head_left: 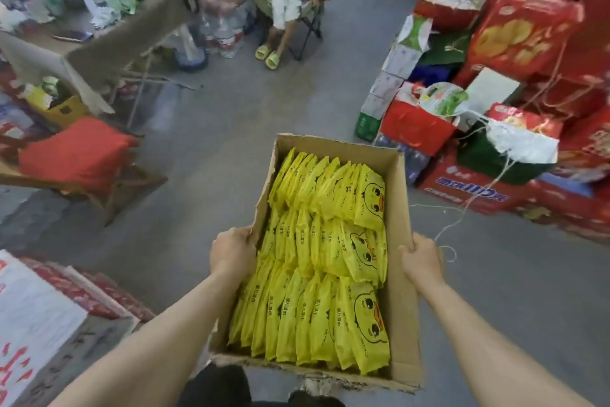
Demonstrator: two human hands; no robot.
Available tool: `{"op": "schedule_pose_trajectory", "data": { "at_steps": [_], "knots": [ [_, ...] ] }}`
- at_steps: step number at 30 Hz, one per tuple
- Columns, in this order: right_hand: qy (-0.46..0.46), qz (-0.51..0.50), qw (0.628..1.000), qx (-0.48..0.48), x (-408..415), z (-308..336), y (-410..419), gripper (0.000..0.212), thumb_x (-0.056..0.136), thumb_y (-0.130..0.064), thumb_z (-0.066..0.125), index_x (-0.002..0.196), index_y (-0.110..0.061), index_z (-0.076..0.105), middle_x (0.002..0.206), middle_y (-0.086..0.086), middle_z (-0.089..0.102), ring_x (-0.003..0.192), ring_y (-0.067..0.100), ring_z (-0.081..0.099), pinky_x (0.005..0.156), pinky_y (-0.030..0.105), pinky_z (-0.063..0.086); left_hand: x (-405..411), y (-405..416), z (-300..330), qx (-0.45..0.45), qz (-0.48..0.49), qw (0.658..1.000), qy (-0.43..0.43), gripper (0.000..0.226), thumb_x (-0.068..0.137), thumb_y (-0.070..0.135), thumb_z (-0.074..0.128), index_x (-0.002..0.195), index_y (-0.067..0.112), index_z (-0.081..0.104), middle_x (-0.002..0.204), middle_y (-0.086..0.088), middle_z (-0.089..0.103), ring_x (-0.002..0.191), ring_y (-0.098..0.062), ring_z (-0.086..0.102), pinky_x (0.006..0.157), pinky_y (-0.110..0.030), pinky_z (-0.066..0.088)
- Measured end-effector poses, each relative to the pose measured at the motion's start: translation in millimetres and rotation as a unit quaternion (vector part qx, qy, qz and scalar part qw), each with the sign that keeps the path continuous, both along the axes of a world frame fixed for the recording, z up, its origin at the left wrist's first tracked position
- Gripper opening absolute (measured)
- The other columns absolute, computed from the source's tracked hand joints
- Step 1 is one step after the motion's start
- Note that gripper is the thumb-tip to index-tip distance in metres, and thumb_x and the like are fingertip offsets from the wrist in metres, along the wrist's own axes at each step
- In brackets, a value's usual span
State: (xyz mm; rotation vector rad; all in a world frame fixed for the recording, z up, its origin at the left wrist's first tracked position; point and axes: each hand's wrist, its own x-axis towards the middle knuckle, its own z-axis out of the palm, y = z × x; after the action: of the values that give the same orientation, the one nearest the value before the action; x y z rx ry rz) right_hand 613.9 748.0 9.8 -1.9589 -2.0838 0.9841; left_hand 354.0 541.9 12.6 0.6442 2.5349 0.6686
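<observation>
Open cardboard box (401, 301) of yellow duck-print packets (326, 274): long axis pointing away from carrier; left hand (231, 253) and right hand (422, 261) each grasping a side wall.

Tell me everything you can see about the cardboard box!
The cardboard box is brown, long and open-topped, with rough, torn edges. It is held up above the grey floor. The left hand grips its left wall and the right hand grips its right wall. Inside, yellow packets printed with a duck face stand packed in three rows, nearly filling it.
</observation>
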Motion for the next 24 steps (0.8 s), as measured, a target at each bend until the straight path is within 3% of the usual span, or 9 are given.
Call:
{"op": "schedule_pose_trajectory", "data": {
  "at_steps": [2,4,6,10,14,18,24],
  "knots": [
    [0.000,-0.048,0.999,0.009,55.0,18.0,23.3,0.022,0.094,-0.009,0.055,0.109,0.005,0.061,0.106,0.025,0.065,0.103,0.044,0.058,0.084,0.043,0.047,33.1,54.8,5.2,0.005,-0.058,0.998,0.001,0.020,0.091,0.024,0.056,0.093,0.023,0.076,0.080,-0.004,0.073,0.078,-0.027,0.066,0.068,-0.031,0.053],
    [-0.018,-0.079,0.996,0.026,111.9,25.0,45.3,0.013,0.093,-0.010,0.055,0.084,-0.002,0.057,0.080,0.017,0.060,0.080,0.037,0.057,0.065,0.036,0.045,67.9,108.9,8.0,0.004,-0.117,0.993,0.003,0.021,0.090,0.024,0.055,0.091,0.021,0.076,0.078,-0.004,0.073,0.076,-0.027,0.065,0.069,-0.033,0.055],
    [-0.025,-0.129,0.991,0.041,165.3,26.5,65.5,0.024,0.092,-0.012,0.056,0.071,-0.009,0.045,0.066,0.008,0.050,0.066,0.029,0.048,0.054,0.031,0.036,105.1,161.1,10.4,0.004,-0.177,0.984,0.006,0.022,0.089,0.023,0.054,0.088,0.018,0.075,0.080,-0.005,0.072,0.078,-0.030,0.064,0.070,-0.035,0.056],
    [-0.059,-0.211,0.974,0.052,263.6,28.4,100.8,0.026,0.087,-0.015,0.057,0.066,-0.012,0.043,0.068,0.007,0.053,0.072,0.032,0.055,0.063,0.039,0.046,184.2,261.1,9.8,0.013,-0.281,0.959,0.015,0.024,0.085,0.025,0.050,0.084,0.016,0.072,0.074,-0.010,0.067,0.076,-0.035,0.061,0.065,-0.036,0.054],
    [-0.101,-0.274,0.956,0.042,354.1,32.5,137.4,0.031,0.088,-0.015,0.057,0.063,-0.017,0.040,0.075,0.015,0.059,0.075,0.033,0.058,0.069,0.038,0.049,268.6,361.2,2.6,0.021,-0.382,0.924,0.024,0.025,0.089,0.029,0.050,0.083,0.015,0.070,0.078,-0.012,0.067,0.078,-0.036,0.061,0.063,-0.034,0.050],
    [-0.134,-0.341,0.929,0.039,432.5,36.4,175.8,0.042,0.091,-0.012,0.055,0.058,-0.016,0.030,0.061,0.006,0.042,0.068,0.029,0.048,0.063,0.036,0.044,356.9,461.5,-9.6,0.026,-0.467,0.884,0.020,0.026,0.090,0.024,0.054,0.074,0.008,0.067,0.075,-0.017,0.065,0.069,-0.033,0.057,0.059,-0.030,0.037],
    [-0.120,-0.467,0.876,0.000,543.4,40.6,228.5,0.032,0.089,-0.012,0.052,0.062,-0.013,0.034,0.060,0.004,0.044,0.063,0.027,0.048,0.053,0.031,0.033,497.6,590.3,-10.6,0.004,-0.561,0.828,0.010,0.028,0.088,0.028,0.052,0.072,0.011,0.066,0.066,-0.006,0.063,0.068,-0.030,0.064,0.064,-0.032,0.053]
  ]
}}
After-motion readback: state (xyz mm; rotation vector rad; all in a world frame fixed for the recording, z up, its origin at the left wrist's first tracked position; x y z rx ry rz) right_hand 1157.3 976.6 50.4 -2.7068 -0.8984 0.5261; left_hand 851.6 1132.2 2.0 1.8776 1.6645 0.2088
